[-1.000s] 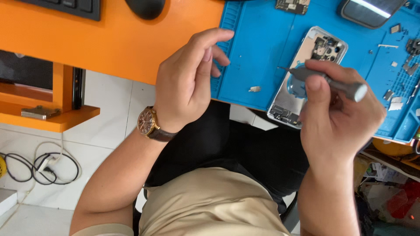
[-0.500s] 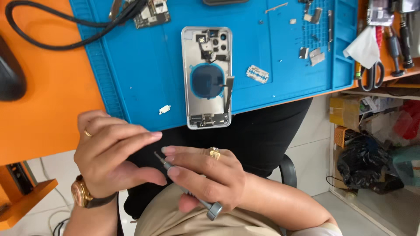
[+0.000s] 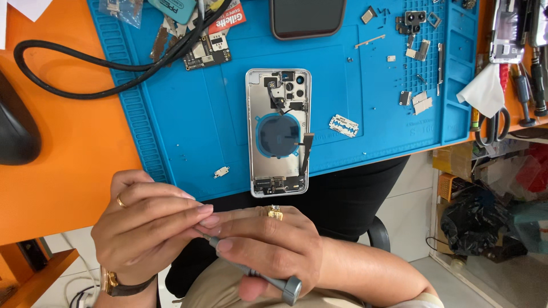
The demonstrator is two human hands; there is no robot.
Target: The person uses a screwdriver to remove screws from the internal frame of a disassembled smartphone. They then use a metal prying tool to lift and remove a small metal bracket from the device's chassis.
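Note:
My right hand (image 3: 268,251) grips a slim grey screwdriver (image 3: 279,283) below the desk edge, its tip pointing left. My left hand (image 3: 148,228) pinches at that tip with thumb and fingers; anything between the fingertips is hidden. A ring sits on each hand and a watch on the left wrist. Just above the hands, an opened phone back housing (image 3: 278,131) lies face up on the blue repair mat (image 3: 188,131), showing its round coil, camera module and a loose flex cable.
On the mat lie a razor blade (image 3: 344,125), a small metal part (image 3: 221,171), several tiny brackets at the right, a circuit board (image 3: 207,52) and a phone screen (image 3: 307,17). A black cable (image 3: 74,68) and a mouse (image 3: 17,128) rest on the orange desk. Scissors (image 3: 494,125) and tools stand at the right.
The view has swung so the mat sits square above. My hands left the housing a second ago and have since come together below the desk edge, left fingers closing on the screwdriver tip.

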